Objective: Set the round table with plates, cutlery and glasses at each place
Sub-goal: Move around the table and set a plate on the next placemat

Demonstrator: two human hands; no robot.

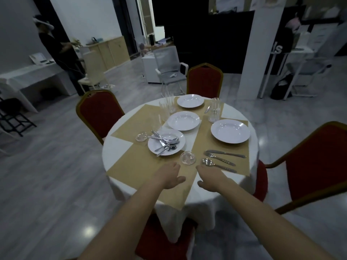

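Note:
The round table (120,147) wears a white cloth with tan mats. Several white plates stand on it: one at the far side (190,100), one in the middle (183,120), one at the right (230,131), and a near-left plate (172,147) piled with loose cutlery (165,143). A knife (226,153), fork (219,158) and spoon (216,164) lie side by side on the right mat. Tall glasses stand at the far left (166,107) and far right (215,109). My left hand (169,178) and right hand (211,178) hover empty over the near mat, fingers apart.
Two small glass dishes (187,157) (141,136) lie near the cutlery plate. Red chairs stand at the left (99,113), far side (204,79), right (315,166) and under me (165,239). A person (62,53) stands by a white counter at far left.

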